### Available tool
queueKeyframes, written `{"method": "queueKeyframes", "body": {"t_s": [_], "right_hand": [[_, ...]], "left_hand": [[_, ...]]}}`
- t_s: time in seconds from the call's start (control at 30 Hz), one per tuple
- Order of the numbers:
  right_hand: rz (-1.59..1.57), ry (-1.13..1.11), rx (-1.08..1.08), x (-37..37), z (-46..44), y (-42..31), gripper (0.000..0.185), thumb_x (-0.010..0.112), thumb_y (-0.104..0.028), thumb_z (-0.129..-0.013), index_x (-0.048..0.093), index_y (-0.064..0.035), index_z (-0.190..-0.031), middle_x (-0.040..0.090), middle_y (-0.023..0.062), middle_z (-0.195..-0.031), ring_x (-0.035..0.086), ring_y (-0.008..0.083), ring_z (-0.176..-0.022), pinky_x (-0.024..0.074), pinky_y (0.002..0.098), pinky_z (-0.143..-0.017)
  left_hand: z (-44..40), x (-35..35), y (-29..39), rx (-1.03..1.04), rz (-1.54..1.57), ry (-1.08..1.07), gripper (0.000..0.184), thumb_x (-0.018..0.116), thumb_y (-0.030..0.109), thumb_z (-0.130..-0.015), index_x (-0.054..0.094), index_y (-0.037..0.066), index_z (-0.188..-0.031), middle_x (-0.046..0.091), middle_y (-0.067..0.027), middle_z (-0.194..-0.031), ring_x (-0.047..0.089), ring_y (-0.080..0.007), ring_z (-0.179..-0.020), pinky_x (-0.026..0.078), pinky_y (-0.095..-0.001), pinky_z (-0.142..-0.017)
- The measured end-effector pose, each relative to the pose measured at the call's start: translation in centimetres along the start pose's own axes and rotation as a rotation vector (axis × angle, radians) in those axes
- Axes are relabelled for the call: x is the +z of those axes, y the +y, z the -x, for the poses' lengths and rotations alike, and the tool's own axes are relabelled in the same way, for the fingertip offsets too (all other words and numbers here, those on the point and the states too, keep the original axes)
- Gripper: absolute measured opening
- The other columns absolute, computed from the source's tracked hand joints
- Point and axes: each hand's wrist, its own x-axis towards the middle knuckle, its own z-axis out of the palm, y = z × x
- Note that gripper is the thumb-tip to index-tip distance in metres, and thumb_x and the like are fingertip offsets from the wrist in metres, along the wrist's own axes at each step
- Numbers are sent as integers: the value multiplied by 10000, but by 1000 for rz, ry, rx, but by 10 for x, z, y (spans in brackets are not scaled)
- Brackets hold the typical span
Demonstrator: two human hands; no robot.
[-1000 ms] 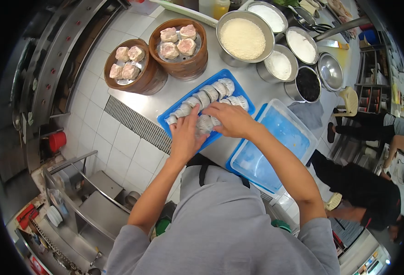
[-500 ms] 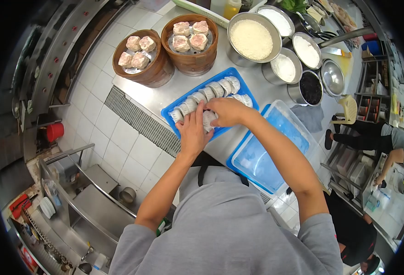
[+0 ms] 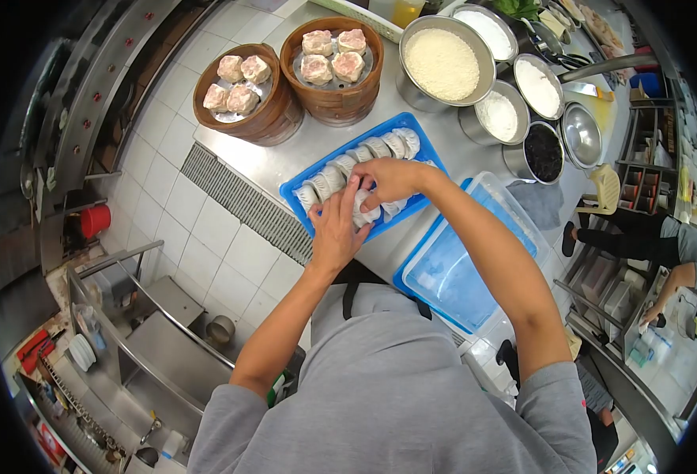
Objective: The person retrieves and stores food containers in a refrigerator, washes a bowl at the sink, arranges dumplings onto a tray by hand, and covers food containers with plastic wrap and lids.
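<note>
Pleated white dumplings (image 3: 375,148) stand in rows in a blue tray (image 3: 295,183) on the steel table. My left hand (image 3: 337,229) is over the tray's near side, its fingers curved against a dumpling (image 3: 364,207). From the other side my right hand (image 3: 389,180) reaches in, fingers bent down on the same dumpling. Both hands close round it, and their fingertips nearly meet. The hands hide part of the near row.
Two bamboo steamers (image 3: 334,103) holding meat dumplings stand at the back left. Metal bowls of crumbs (image 3: 442,63), white powder and dark food are at the back right. A clear lidded blue tray (image 3: 467,265) lies right of my hands. Another person's arm (image 3: 668,294) is far right.
The view has shifted, so the table items sit slightly further right. My right hand has moved closer over the dumpling beside my left fingers. A person in black at the right has moved mostly out of view.
</note>
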Motion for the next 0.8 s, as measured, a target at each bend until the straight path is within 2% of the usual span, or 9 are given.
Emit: {"method": "queueKeyframes", "body": {"t_s": [0.17, 0.23, 0.27, 0.33, 0.4, 0.47, 0.6, 0.67, 0.8], "right_hand": [[-160, -154, 136, -10, 1, -10, 606, 845, -148, -725, 547, -35, -1241, 671, 153, -1121, 638, 196, -805, 535, 326, -721], [-170, -157, 112, -9, 1, -4, 609, 836, -125, -729, 537, -35, -1253, 672, 149, -1128, 631, 182, -776, 530, 315, -697], [-182, -163, 86, -7, 1, -1, 613, 826, -101, -734, 527, -36, -1265, 673, 144, -1135, 623, 168, -747, 526, 304, -673], [-204, -154, 82, -5, 6, -4, 619, 823, -100, -737, 523, -37, -1275, 673, 141, -1144, 635, 177, -771, 530, 310, -686], [-218, -141, 80, -4, 6, -4, 625, 819, -99, -740, 519, -39, -1285, 674, 138, -1152, 648, 186, -794, 535, 315, -699], [-171, -67, 43, 3, 8, 2, 623, 830, -109, -729, 537, -37, -1274, 681, 135, -1144, 672, 204, -836, 545, 324, -719], [-37, -24, 38, -1, 10, -7, 615, 844, -104, -706, 562, -45, -1250, 690, 132, -1140, 686, 216, -863, 551, 330, -733], [-80, -145, 130, -8, 11, -16, 607, 858, -124, -694, 582, -60, -1231, 695, 134, -1144, 685, 215, -843, 552, 333, -730], [-127, -225, 109, -9, 9, -8, 593, 851, -141, -711, 582, -75, -1235, 696, 132, -1161, 685, 215, -831, 553, 336, -728]], "left_hand": [[-5, -12, 4, -4, 20, -28, 1072, 898, 197, -655, 309, 101, -1546, 562, -100, -1284, 563, -266, -1168, 351, -491, -959], [-12, -29, 1, -200, 345, -181, 1000, 876, 198, -712, 316, 80, -1533, 618, -135, -1275, 590, -284, -1187, 347, -478, -989], [-14, -28, -5, -203, 346, -183, 1000, 876, 198, -712, 316, 80, -1533, 618, -135, -1275, 590, -284, -1187, 347, -478, -989], [-24, -28, -19, -271, 483, -263, 940, 853, 204, -757, 322, 56, -1518, 676, -166, -1216, 638, -308, -1156, 339, -447, -1017], [-29, -28, -22, -242, 458, -254, 909, 842, 206, -772, 335, 88, -1516, 701, -175, -1179, 673, -309, -1108, 336, -418, -1027], [-33, -27, -21, -204, 421, -331, 935, 872, 168, -744, 347, 113, -1515, 700, -211, -1174, 675, -354, -1108, 517, -422, -952], [-44, -38, -16, -309, 452, -421, 957, 896, 197, -715, 369, 145, -1511, 727, -185, -1115, 683, -330, -1099, 506, -411, -961], [-45, -40, -15, -321, 444, -458, 962, 900, 203, -708, 374, 137, -1510, 742, -159, -1084, 679, -313, -1109, 478, -407, -994], [-43, -39, -20, -319, 460, -473, 967, 895, 202, -712, 364, 133, -1518, 742, -153, -1090, 670, -308, -1124, 446, -407, -1026]]}}
